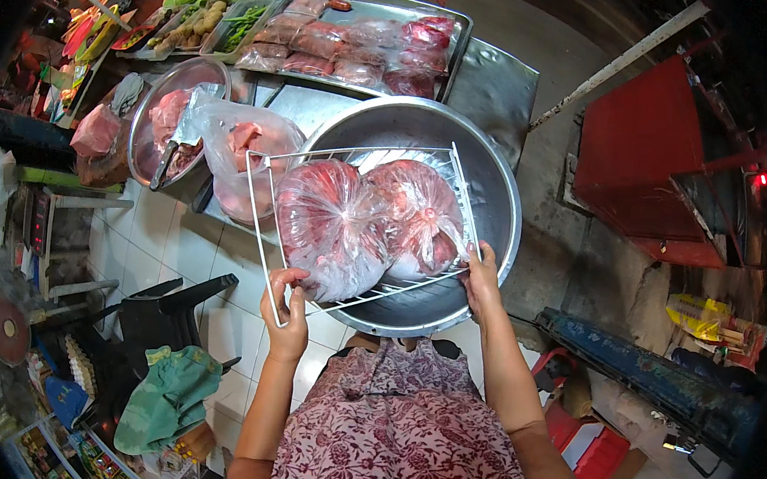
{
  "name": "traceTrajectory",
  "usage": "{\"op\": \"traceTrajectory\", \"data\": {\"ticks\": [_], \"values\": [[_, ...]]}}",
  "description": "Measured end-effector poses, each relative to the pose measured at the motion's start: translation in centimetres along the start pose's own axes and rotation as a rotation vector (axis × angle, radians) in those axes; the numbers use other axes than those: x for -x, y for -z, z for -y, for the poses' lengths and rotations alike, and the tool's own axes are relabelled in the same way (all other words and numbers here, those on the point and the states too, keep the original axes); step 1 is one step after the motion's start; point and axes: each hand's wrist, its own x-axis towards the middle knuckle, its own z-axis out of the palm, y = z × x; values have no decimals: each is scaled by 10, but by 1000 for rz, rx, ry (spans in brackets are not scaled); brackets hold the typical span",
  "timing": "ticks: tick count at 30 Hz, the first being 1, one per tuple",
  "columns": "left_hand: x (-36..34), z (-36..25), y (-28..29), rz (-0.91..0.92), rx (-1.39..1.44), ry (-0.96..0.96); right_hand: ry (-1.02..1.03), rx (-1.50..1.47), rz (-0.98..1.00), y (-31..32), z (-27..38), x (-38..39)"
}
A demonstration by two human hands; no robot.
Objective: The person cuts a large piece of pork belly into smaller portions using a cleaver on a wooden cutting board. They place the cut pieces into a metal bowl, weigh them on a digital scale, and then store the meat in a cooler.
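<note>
A white wire rack (270,222) is held in both my hands over a large round metal basin (505,186). On the rack lie two tied clear plastic bags of red meat, the left bag (330,226) and the right bag (414,215), side by side. My left hand (288,313) is closed round the rack's near left corner. At its near right corner, my right hand (482,288) grips the frame. Left of the basin sits another clear bag of pale meat (246,148), partly behind the rack.
A metal tray (366,8) of bagged meat stands at the back, beside trays of vegetables (193,22). Further left, a cleaver (185,129) rests on a bowl (145,122) of meat. A dark plastic chair (161,312) is at lower left, a red cabinet (638,151) at right.
</note>
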Motion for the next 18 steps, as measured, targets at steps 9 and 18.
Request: {"op": "traceTrajectory", "data": {"ticks": [9, 18], "values": [[-2, 3, 5, -7, 11, -23, 670, 791, 65, 1, 58, 9], [2, 6, 17, -16, 34, 103, 904, 1048, 104, -9, 54, -1]]}}
